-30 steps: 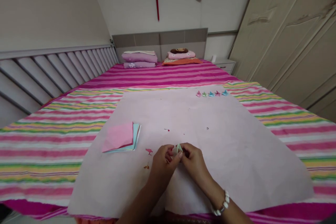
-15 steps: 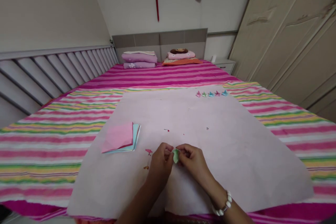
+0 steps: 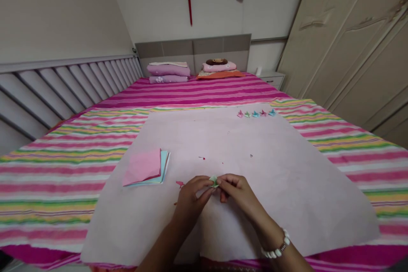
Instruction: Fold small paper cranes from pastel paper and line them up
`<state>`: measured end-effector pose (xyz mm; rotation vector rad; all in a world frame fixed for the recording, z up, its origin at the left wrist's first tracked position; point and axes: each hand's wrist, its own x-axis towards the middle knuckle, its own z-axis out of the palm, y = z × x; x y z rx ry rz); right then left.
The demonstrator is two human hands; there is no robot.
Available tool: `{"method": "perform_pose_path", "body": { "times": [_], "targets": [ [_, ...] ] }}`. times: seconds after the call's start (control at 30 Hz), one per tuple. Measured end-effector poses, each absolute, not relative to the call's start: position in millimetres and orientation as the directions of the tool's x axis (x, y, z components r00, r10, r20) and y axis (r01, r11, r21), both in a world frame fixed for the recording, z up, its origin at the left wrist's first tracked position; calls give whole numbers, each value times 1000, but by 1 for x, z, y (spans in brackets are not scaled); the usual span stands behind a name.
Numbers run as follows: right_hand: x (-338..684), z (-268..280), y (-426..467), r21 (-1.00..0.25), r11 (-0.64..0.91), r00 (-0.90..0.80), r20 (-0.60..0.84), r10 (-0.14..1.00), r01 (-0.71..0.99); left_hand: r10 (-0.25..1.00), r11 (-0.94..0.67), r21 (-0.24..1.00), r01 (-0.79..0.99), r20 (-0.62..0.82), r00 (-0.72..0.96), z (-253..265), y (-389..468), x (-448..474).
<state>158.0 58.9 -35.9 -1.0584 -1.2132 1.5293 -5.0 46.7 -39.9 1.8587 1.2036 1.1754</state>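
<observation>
A small piece of folded light-green paper point(image 3: 213, 181) is held between my two hands, just above the pale sheet point(image 3: 280, 187). My left hand point(image 3: 192, 197) pinches its left side between thumb and fingers. From the other side, my right hand point(image 3: 234, 185) grips the right edge in a pinch; that wrist wears a bracelet of pale beads point(image 3: 276, 251). Fingers cover part of the folds. Left of my hands lies a stack of square coloured paper point(image 3: 143, 165), pink on top and light blue beneath. A pink scrap point(image 3: 179, 184) rests beside my left hand.
Several small folded paper pieces point(image 3: 256, 114) in pink, green and blue stand in a row at the sheet's far right. Tiny scraps point(image 3: 202, 158) are scattered mid-sheet. The sheet lies on a striped bed point(image 3: 338, 153), with a slatted rail point(image 3: 70, 89) along the left.
The green paper has been turned and shows a smaller, more pointed shape, slightly higher up. My left fingers now reach over it more flatly, and my right wrist has shifted a little right.
</observation>
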Motion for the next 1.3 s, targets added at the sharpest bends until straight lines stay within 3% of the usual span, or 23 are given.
{"method": "perform_pose_path", "body": {
  "times": [0.17, 0.33, 0.57, 0.9, 1.3],
  "targets": [
    [159, -35, 56, -990, -66, -285, -29, 958, -123, 964, -261, 899, 350, 262, 47, -30, 44, -1],
    [160, -37, 55, -994, -46, -305, -15, 952, -95, 987, -124, 966, 228, 144, -72, -31, 44, 2],
    [158, -36, 55, -995, -41, -334, -10, 942, -87, 990, -28, 999, 38, 22, 142, -27, 47, -3],
    [147, -41, 50, -997, -73, -351, -64, 934, -13, 996, 63, 985, -162, -51, 74, -26, 44, 7],
    [143, -46, 45, -992, -88, -340, -53, 939, -88, 997, 71, 990, -124, -71, 8, -28, 46, 5]
  ]
}}
